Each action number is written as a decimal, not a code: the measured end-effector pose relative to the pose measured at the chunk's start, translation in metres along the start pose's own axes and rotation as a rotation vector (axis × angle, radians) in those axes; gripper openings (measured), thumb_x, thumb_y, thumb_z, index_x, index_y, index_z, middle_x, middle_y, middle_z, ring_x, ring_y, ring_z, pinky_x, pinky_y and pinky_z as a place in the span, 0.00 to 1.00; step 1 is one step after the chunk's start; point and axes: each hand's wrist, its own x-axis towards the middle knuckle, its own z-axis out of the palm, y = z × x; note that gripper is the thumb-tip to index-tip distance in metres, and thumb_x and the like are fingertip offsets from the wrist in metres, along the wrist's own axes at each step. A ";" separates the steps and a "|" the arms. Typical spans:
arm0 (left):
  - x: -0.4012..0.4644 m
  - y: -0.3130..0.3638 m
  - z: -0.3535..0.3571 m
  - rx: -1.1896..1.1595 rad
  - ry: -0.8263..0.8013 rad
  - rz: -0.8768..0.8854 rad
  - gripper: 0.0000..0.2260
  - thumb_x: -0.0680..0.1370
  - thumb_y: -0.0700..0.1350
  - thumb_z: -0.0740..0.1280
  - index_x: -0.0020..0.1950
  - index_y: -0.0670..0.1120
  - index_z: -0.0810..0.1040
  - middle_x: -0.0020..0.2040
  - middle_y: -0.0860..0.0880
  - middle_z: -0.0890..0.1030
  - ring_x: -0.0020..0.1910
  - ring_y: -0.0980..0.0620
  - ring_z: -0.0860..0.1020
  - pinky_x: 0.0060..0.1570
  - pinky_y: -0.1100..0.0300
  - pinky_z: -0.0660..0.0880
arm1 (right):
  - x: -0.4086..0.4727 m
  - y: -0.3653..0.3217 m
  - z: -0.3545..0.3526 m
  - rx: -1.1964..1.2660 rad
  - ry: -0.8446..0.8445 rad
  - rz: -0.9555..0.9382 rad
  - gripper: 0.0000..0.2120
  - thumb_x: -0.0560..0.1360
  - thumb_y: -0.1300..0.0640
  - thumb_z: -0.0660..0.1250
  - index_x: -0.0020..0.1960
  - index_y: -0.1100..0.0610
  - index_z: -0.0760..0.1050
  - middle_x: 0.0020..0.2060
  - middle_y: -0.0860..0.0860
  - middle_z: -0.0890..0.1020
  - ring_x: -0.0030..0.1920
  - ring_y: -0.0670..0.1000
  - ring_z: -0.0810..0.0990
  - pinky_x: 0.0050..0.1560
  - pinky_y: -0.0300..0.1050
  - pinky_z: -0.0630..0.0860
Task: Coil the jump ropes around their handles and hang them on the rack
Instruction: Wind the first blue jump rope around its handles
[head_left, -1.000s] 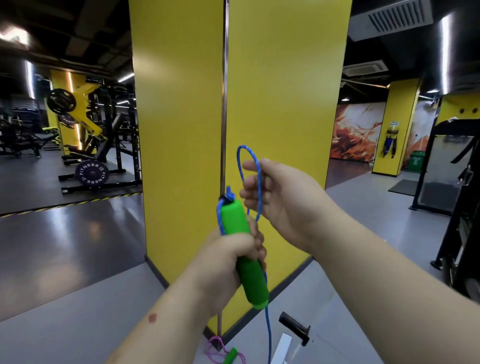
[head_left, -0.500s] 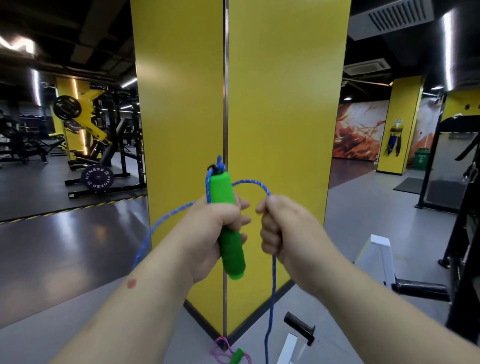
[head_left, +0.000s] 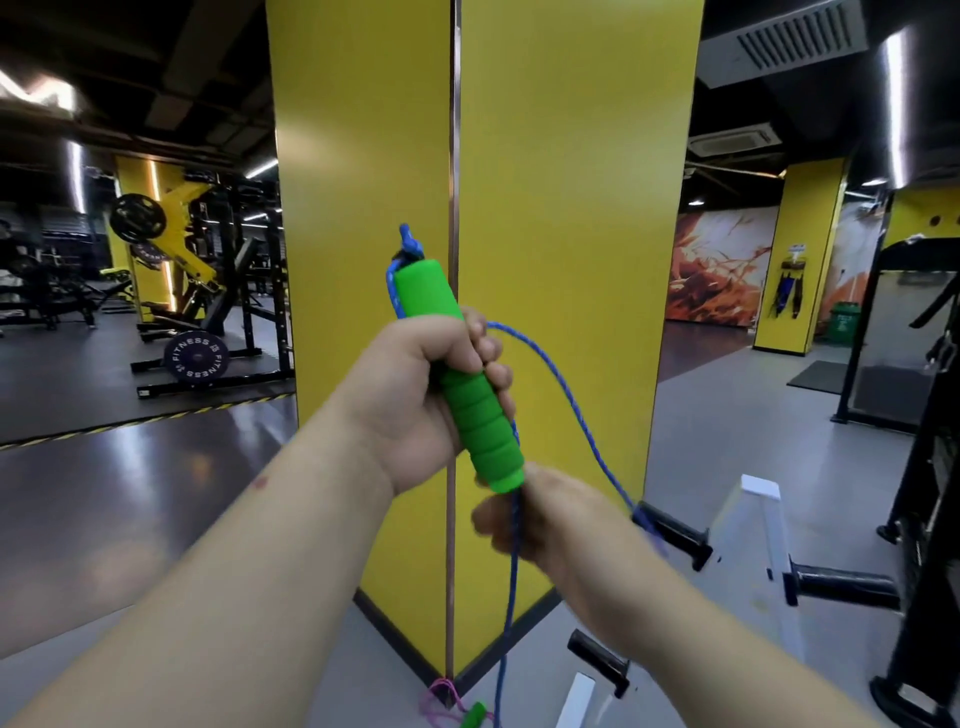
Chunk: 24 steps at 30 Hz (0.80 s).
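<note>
1. The left hand grips the green foam handle of a jump rope, fingers curled round its middle, and holds it nearly upright with the top leaning left.
2. The right hand sits just below the handle's lower end, blurred, its fingers curled round the blue rope.
3. The rope is knotted at the top of the handle, runs down the handle's left side under the left hand, and comes out by the left fingers as a loop that swings right and down toward the right hand. Another stretch hangs straight down from the right hand toward the floor.
4. Behind the hands stands a yellow pillar with a metal strip along its near corner.
5. At the pillar's foot on the floor lies a second jump rope, pink cord with a green handle, partly cut off by the frame edge.
6. To the lower right, a white frame with black pegs stands near the pillar.
7. Far left, a weight plate leans at a dark rack.
</note>
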 end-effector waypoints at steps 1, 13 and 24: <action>0.002 0.006 0.001 0.014 0.009 0.018 0.10 0.62 0.34 0.58 0.37 0.47 0.70 0.36 0.49 0.72 0.33 0.49 0.72 0.40 0.55 0.72 | -0.005 0.006 0.002 -0.044 -0.005 0.035 0.18 0.81 0.45 0.59 0.48 0.55 0.83 0.36 0.51 0.82 0.43 0.57 0.79 0.54 0.55 0.76; -0.040 -0.080 -0.019 0.260 -0.078 -0.146 0.10 0.59 0.33 0.60 0.35 0.46 0.73 0.44 0.42 0.80 0.43 0.46 0.81 0.40 0.54 0.73 | 0.052 -0.110 0.010 0.245 0.033 -0.126 0.12 0.84 0.57 0.57 0.57 0.61 0.77 0.30 0.49 0.66 0.29 0.48 0.64 0.30 0.43 0.60; 0.002 0.005 -0.012 0.011 0.015 0.010 0.09 0.61 0.34 0.58 0.35 0.47 0.71 0.37 0.48 0.73 0.34 0.49 0.73 0.39 0.56 0.73 | 0.003 0.003 0.003 0.103 -0.064 0.109 0.17 0.83 0.50 0.57 0.51 0.58 0.81 0.37 0.54 0.80 0.39 0.53 0.78 0.47 0.51 0.75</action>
